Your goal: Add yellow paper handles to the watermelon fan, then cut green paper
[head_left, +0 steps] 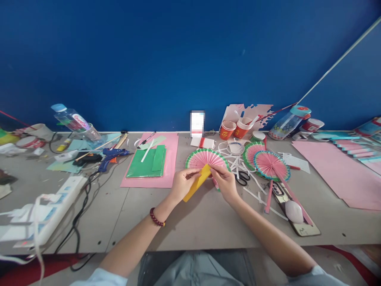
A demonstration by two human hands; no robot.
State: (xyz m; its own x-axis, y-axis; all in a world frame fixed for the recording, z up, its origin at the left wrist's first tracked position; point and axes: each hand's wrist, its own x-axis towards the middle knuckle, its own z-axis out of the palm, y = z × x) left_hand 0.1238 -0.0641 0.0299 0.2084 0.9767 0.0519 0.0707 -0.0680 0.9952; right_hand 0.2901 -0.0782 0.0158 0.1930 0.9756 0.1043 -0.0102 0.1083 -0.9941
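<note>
A yellow paper strip (197,182) slants across the middle of the grey table (190,222). My left hand (182,183) pinches its upper left edge, and a red bead bracelet (156,218) circles that wrist. My right hand (224,180) pinches the strip's top end at the hub of a pleated pink fan with a green rim (205,158). The fan lies spread open just behind both hands.
Two finished pink fans with stick handles (271,166) lie at the right, beside scissors (242,177), white paper strips and a phone (293,212). Green paper on pink paper (149,163), a blue glue gun (111,155), a power strip (56,198) and cables sit left. Cups (235,129) stand at the wall.
</note>
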